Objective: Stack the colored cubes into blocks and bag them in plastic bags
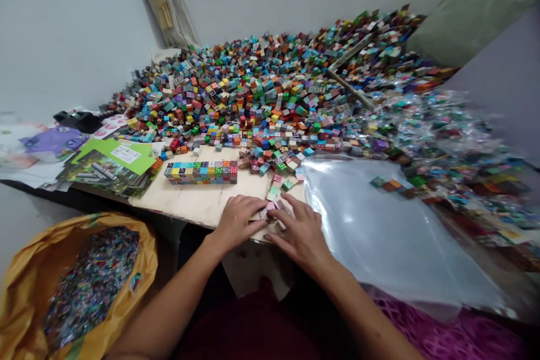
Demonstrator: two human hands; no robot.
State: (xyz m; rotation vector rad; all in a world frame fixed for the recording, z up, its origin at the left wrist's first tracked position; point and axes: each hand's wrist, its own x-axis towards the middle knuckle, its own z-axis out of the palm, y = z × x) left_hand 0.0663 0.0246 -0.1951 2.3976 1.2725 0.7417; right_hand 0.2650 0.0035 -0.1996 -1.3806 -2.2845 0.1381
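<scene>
My left hand [237,220] and my right hand [297,228] rest side by side on a wooden board [198,197] at the table's near edge. Their fingers curl around a small cluster of pink and grey cubes [271,209] between them. A few loose green and pink cubes [282,183] lie just beyond the fingertips. A neat row of coloured cubes [201,172], stacked two high, stands on the board to the left. A huge heap of small multicoloured cubes [270,84] covers the table behind.
A clear plastic sheet [379,225] spreads to the right. Bags of packed cubes [442,140] lie at the far right. Green printed cards [112,163] sit left of the board. A yellow sack [80,281] filled with small pieces stands at the lower left.
</scene>
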